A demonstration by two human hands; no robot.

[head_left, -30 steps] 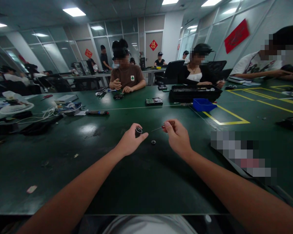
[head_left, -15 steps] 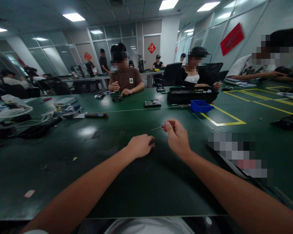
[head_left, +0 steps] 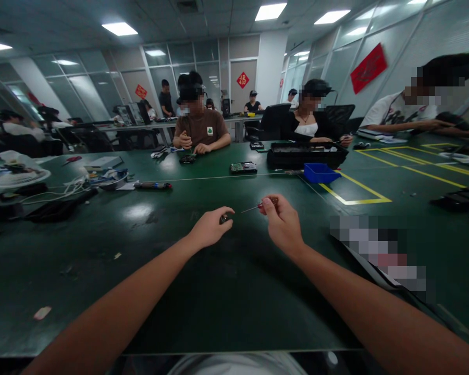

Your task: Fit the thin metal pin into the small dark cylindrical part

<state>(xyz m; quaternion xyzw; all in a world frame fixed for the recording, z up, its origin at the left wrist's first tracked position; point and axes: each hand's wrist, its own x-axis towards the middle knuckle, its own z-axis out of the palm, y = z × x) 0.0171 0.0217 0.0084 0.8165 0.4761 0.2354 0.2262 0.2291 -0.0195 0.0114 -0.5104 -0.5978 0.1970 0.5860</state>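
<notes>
My left hand (head_left: 209, 229) hovers over the dark green table (head_left: 226, 291) and pinches a small dark round part (head_left: 225, 219) between thumb and fingers. Just to its right, my right hand (head_left: 282, 224) is closed around a small screwdriver (head_left: 262, 205) with a reddish handle. The thin metal shaft points left toward the part, its tip a short way from it. Both forearms reach in from the bottom of the view.
A blue bin (head_left: 321, 172) and a black tray (head_left: 305, 153) sit at the back right beside yellow floor-tape lines. A circuit board (head_left: 243, 167) and a pen-like tool (head_left: 152, 185) lie farther back. Cables and clutter are at the left. Several people sit across the table.
My left hand, holding a small dark cylinder a second ago, dropped to the table over the small round part, then lifted with a part pinched. The right hand stayed almost still.
</notes>
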